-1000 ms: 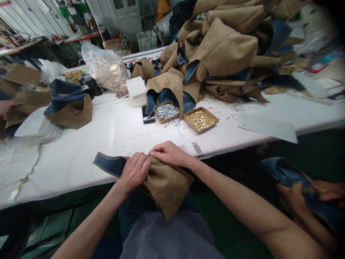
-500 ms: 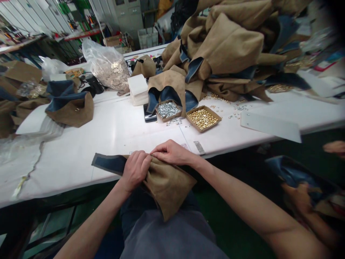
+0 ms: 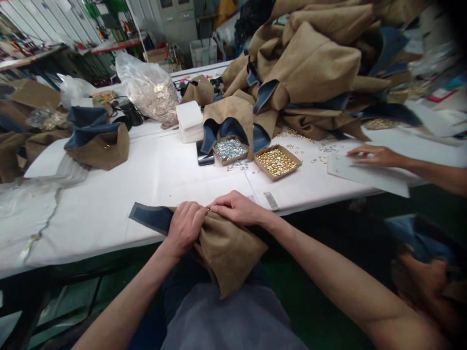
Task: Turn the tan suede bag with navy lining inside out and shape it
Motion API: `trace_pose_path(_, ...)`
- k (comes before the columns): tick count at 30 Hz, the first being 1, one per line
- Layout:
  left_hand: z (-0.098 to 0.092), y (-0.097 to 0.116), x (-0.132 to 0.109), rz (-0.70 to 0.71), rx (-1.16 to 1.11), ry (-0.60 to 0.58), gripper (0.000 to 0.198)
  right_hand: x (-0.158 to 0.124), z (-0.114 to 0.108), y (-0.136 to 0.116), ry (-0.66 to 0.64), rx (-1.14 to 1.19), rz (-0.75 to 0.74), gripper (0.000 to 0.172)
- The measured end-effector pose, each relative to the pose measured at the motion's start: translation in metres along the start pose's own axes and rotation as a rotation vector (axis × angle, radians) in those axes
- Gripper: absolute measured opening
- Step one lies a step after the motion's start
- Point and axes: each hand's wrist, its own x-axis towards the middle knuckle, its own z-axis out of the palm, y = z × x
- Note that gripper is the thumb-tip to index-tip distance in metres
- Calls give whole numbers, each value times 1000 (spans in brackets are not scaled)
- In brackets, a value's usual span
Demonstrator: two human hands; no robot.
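Observation:
A brown suede-like bag piece with a blue lining (image 3: 233,250) hangs over the table's front edge above my lap. My left hand (image 3: 185,227) is wrapped round its gathered upper part. A blue-lined flap (image 3: 151,217) of the piece sticks out to the left on the table. My right hand (image 3: 235,208) pinches at the top edge of the piece, close beside my left fingers. Between the two hands a tiny shiny metal stud (image 3: 208,209) shows at the right fingertips. How it sits in the fabric is too small to tell.
Cardboard trays of silver metal pieces (image 3: 229,149) and gold studs (image 3: 278,162) stand beyond my hands. Behind them rises a heap of brown bags (image 3: 310,63). At right, a co-worker's hand (image 3: 375,154) is over a white board (image 3: 350,172). A phone (image 3: 205,154) lies by the trays.
A co-worker's hand has come in over the white board at right. My two hands keep their grip on the bag piece, nearly unmoved. The view has shifted slightly.

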Motion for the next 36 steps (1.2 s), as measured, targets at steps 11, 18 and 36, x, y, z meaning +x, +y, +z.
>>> trace_pose_path(11, 6, 0, 3, -119, -158, -50, 11, -4, -8, -1, -10, 15, 36, 40)
trace_pose_path(18, 10, -2, 3, -154, -270, -103, 13, -5, -12, 1, -39, 87, 112, 42)
trace_pose_path(36, 16, -19, 18, -408, -249, -171, 20, 9, -20, 10, 92, 24, 108, 54)
